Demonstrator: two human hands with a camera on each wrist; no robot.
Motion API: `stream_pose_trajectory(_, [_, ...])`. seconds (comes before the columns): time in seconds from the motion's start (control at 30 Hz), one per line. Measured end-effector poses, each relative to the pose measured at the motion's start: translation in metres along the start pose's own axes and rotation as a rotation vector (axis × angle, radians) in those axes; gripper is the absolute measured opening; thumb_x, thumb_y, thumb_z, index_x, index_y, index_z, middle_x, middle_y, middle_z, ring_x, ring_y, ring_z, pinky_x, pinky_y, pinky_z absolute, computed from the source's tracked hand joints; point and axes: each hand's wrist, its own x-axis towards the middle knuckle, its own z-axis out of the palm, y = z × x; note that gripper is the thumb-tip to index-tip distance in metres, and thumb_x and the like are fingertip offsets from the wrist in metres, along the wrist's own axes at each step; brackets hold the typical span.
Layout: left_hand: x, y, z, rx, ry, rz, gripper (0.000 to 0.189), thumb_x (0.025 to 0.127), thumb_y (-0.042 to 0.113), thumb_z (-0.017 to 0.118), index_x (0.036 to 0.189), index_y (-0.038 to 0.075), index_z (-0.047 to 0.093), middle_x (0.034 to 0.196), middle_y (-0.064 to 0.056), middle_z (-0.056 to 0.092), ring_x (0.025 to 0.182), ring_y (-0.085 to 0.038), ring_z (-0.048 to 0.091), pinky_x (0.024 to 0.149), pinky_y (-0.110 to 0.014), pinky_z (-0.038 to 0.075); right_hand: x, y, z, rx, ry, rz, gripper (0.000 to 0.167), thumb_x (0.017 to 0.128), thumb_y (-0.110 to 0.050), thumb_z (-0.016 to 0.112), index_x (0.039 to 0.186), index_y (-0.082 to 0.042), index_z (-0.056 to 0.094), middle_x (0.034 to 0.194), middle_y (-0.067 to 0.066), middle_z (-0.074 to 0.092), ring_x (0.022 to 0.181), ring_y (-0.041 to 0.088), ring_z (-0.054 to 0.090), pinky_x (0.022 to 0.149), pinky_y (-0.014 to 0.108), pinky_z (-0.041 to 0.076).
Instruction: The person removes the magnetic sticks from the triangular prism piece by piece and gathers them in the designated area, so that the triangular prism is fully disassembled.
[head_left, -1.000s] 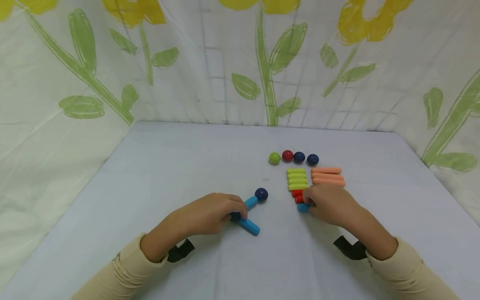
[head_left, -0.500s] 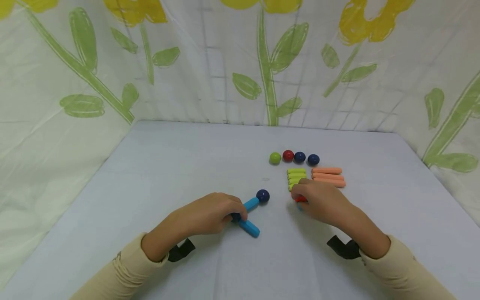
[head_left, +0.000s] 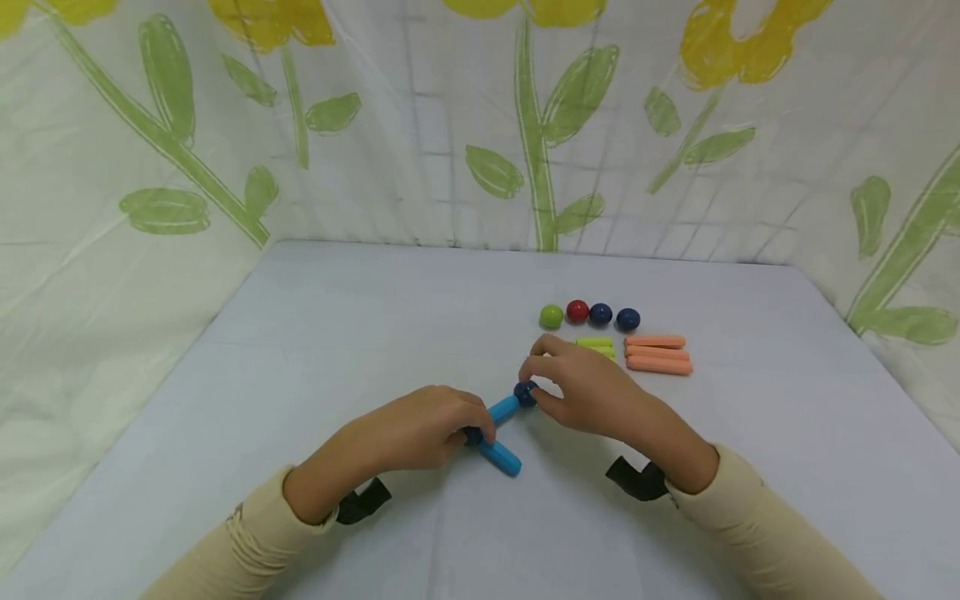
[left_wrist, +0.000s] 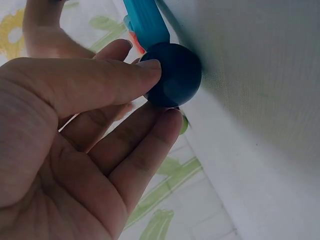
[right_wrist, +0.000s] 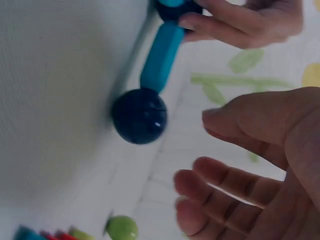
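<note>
My left hand [head_left: 431, 425] pinches a dark blue ball [left_wrist: 175, 75] between thumb and fingers, low over the white tabletop. Two blue rods spread from that ball: an upper rod [head_left: 503, 408] and a lower rod [head_left: 500, 457]. At the upper rod's far end sits a second dark blue ball [right_wrist: 139, 116]. My right hand [head_left: 588, 387] hovers by this second ball, thumb and fingers spread. The right wrist view shows a gap between the fingertips and the ball, and nothing in the hand.
Beyond the right hand stand a green ball [head_left: 551, 317], a red ball [head_left: 577, 312] and two more dark blue balls [head_left: 628, 319]. Yellow-green rods [head_left: 594, 342], partly covered by the hand, lie near orange rods [head_left: 658, 365]. Red rods [right_wrist: 60, 235] show in the right wrist view. A flowered curtain [head_left: 375, 125] backs the table.
My right hand has moved left from the red and blue rods to the second dark blue ball. The left hand keeps its pinch on its ball, almost still.
</note>
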Motion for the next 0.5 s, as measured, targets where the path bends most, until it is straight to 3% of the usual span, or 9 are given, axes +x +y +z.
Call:
stream_pose_trajectory(0.2, [0.000, 0.000, 0.000, 0.010, 0.005, 0.002, 0.028, 0.087, -0.014, 0.065, 0.099, 0.008, 0.075, 0.099, 0.002, 0.070, 0.092, -0.008, 0.064, 0.084, -0.024, 0.051, 0.012, 0.010, 0.027, 0.026, -0.144, 0.007, 0.016, 0.088, -0.006, 0.072, 0.102, -0.015, 0.074, 0.092, -0.002, 0.059, 0.072, 0.010, 0.053, 0.063, 0.021, 0.047])
stream_pose_trajectory(0.5, [0.001, 0.001, 0.001, 0.011, -0.008, -0.018, 0.026, 0.088, -0.011, 0.066, 0.100, 0.010, 0.076, 0.103, 0.004, 0.070, 0.099, -0.006, 0.064, 0.088, -0.025, 0.051, 0.008, 0.021, 0.021, 0.057, -0.163, 0.030, 0.018, 0.087, -0.003, 0.072, 0.101, -0.014, 0.074, 0.093, -0.001, 0.060, 0.075, 0.011, 0.054, 0.068, 0.026, 0.050])
